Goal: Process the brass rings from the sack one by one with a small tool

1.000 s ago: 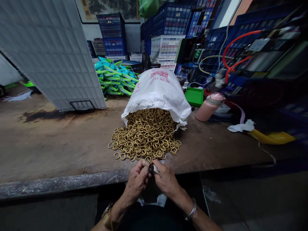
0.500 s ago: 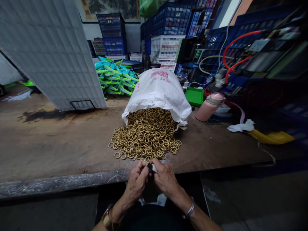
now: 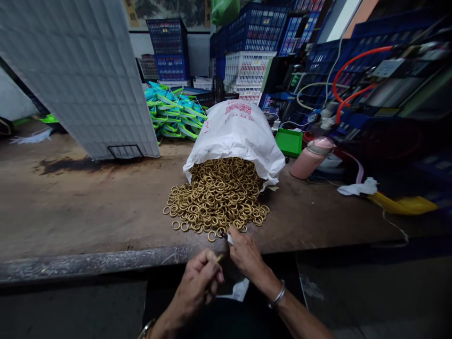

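A heap of brass-coloured rings (image 3: 219, 200) spills from the mouth of a white woven sack (image 3: 235, 132) onto the table. Below the table edge, my left hand (image 3: 201, 278) is closed with a brass-coloured ring (image 3: 219, 257) pinched between thumb and forefinger, seen nearly edge-on. My right hand (image 3: 247, 254) is at the front of the heap, gripping a small tool (image 3: 229, 238) with a dark tip and a whitish part. That tip touches or overlaps a ring at the near edge; its exact kind is too small to make out. My hands are apart.
A tall white ribbed panel (image 3: 106, 84) stands at the left on the wooden table (image 3: 88, 207). Behind are bundled green and blue pieces (image 3: 176, 113). To the right are a green tray (image 3: 288, 142), a pink bottle (image 3: 310, 157), a yellow piece (image 3: 402, 203) and hoses.
My left hand has drawn back down and left from the tool, carrying a ring. My right hand has moved slightly up with the tool towards the rings. The view has shifted slightly.
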`<state>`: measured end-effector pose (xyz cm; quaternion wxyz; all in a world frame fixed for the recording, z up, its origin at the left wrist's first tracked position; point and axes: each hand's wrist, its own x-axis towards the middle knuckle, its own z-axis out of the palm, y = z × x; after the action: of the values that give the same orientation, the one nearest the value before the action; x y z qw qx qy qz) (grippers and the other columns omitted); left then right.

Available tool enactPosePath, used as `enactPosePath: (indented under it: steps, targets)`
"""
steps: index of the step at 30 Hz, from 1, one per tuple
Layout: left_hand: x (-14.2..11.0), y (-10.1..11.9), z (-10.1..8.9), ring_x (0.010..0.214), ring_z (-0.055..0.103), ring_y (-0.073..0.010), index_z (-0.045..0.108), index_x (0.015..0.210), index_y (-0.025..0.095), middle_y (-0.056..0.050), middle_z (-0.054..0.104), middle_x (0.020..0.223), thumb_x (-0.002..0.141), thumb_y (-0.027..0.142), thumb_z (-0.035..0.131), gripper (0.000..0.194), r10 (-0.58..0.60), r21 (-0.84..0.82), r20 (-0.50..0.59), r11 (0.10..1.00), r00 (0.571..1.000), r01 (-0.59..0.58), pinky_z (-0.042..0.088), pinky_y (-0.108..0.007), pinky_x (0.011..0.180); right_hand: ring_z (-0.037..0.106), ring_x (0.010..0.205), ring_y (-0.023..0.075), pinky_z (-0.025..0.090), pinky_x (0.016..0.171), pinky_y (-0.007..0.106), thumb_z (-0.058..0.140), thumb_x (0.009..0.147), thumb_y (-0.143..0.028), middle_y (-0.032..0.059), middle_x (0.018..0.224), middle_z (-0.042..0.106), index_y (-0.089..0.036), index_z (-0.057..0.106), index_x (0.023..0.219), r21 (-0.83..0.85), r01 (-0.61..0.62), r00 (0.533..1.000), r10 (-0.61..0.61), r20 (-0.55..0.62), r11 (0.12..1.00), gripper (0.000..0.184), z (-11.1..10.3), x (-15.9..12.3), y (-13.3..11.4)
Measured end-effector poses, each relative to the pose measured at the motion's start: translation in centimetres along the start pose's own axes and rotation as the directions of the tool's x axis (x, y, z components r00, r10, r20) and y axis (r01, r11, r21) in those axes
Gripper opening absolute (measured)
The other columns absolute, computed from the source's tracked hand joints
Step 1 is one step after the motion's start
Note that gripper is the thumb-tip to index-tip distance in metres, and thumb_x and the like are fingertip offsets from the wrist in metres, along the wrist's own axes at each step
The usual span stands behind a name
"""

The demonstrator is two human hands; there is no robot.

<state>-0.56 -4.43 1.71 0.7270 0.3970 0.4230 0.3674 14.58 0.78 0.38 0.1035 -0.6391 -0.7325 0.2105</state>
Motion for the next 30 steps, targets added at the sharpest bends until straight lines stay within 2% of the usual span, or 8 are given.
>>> enactPosePath:
  steps: [4, 8, 11, 14, 19, 24, 26, 30]
  targets:
    - [0.4, 0.2, -1.6, 0.036, 0.025, -0.0025, 0.051, 0.07, 0.015, 0.007, 0.037, 0.046, 0.078, 0.047, 0.049, 0.033, -0.044, -0.244, -0.112, 0.97, 0.993, 0.015, 0.018, -0.015, 0.034, 0.053, 0.066, 0.0136, 0.026, 0.058, 0.023, 0.037, 0.067, -0.001, 0.0015, 0.073, 0.06, -0.019, 0.048, 0.088, 0.035, 0.121, 0.991, -0.119, -0.065, 0.992, 0.03, 0.1, 0.1, -1.4]
    - [0.8, 0.6, -3.1, 0.039, 0.032, -0.0016, 0.05, 0.072, 0.015, 0.001, 0.052, 0.063, 0.074, 0.04, 0.057, 0.027, -0.02, -0.361, -0.203, 0.931, 0.979, -0.056, 0.022, -0.014, 0.034, 0.056, 0.076, 0.0167, 0.028, 0.063, 0.025, 0.043, 0.075, -0.01, 0.0036, 0.087, 0.063, -0.02, 0.046, 0.102, -0.043, 0.123, 0.992, -0.125, -0.036, 0.991, 0.03, 1.2, 0.3, -2.8]
    - [0.8, 0.8, -3.8, 0.039, 0.034, -0.0016, 0.052, 0.082, 0.018, 0.001, 0.055, 0.069, 0.072, 0.033, 0.06, 0.02, -0.012, -0.455, -0.197, 0.887, 0.98, -0.08, 0.021, -0.012, 0.033, 0.057, 0.079, 0.019, 0.029, 0.064, 0.027, 0.046, 0.077, -0.013, 0.0058, 0.092, 0.063, -0.02, 0.043, 0.11, -0.136, 0.102, 0.994, -0.106, -0.02, 0.985, 0.034, 2.1, 0.6, -3.1]
    - [1.0, 0.7, -4.3, 0.039, 0.033, -0.001, 0.054, 0.09, 0.017, 0.001, 0.055, 0.067, 0.069, 0.029, 0.064, 0.026, -0.052, -0.55, -0.17, 0.833, 0.984, -0.051, 0.02, -0.011, 0.033, 0.057, 0.079, 0.0199, 0.029, 0.064, 0.027, 0.047, 0.076, -0.013, 0.0061, 0.09, 0.063, -0.019, 0.044, 0.108, -0.173, 0.092, 0.995, -0.097, -0.024, 0.981, 0.032, 2.5, 0.9, -3.0]
    - [1.7, 0.3, -4.5, 0.043, 0.038, -0.0013, 0.053, 0.069, 0.013, -0.001, 0.055, 0.067, 0.064, 0.03, 0.069, 0.025, -0.152, -0.649, -0.191, 0.761, 0.97, -0.009, 0.02, -0.01, 0.032, 0.057, 0.074, 0.0191, 0.029, 0.061, 0.026, 0.045, 0.078, -0.015, 0.0074, 0.083, 0.063, -0.016, 0.043, 0.108, -0.129, 0.084, 0.994, -0.092, -0.056, 0.988, 0.031, 2.3, 1.1, -2.9]
    - [2.3, 0.9, -3.5, 0.047, 0.044, -0.0039, 0.048, 0.069, 0.015, 0.001, 0.054, 0.065, 0.063, 0.028, 0.071, 0.027, -0.127, -0.59, -0.216, 0.807, 0.968, -0.026, 0.02, -0.01, 0.033, 0.052, 0.059, 0.013, 0.029, 0.055, 0.022, 0.04, 0.075, -0.011, 0.0003, 0.068, 0.057, -0.019, 0.047, 0.087, 0.185, 0.09, 0.99, -0.068, -0.122, 0.979, 0.015, 2.2, 1.7, -2.3]
    - [2.5, 1.2, -3.1, 0.05, 0.046, -0.005, 0.048, 0.071, 0.016, 0.002, 0.052, 0.063, 0.065, 0.029, 0.069, 0.026, -0.1, -0.557, -0.199, 0.83, 0.975, -0.029, 0.021, -0.01, 0.033, 0.049, 0.057, 0.0117, 0.031, 0.054, 0.021, 0.041, 0.078, -0.02, -0.0019, 0.065, 0.053, -0.02, 0.044, 0.08, 0.402, 0.123, 0.984, -0.06, -0.167, 0.907, 0.004, 1.9, 1.9, -2.1]
    - [2.8, 1.4, -2.2, 0.05, 0.047, -0.0061, 0.05, 0.083, 0.017, 0.002, 0.052, 0.062, 0.067, 0.033, 0.067, 0.028, -0.073, -0.441, -0.237, 0.897, 0.969, -0.04, 0.021, -0.011, 0.033, 0.044, 0.052, 0.0095, 0.036, 0.053, 0.019, 0.039, 0.083, -0.033, -0.0062, 0.057, 0.046, -0.021, 0.041, 0.077, 0.709, 0.104, 0.992, -0.018, -0.128, 0.697, 0.014, 1.4, 1.7, -2.1]
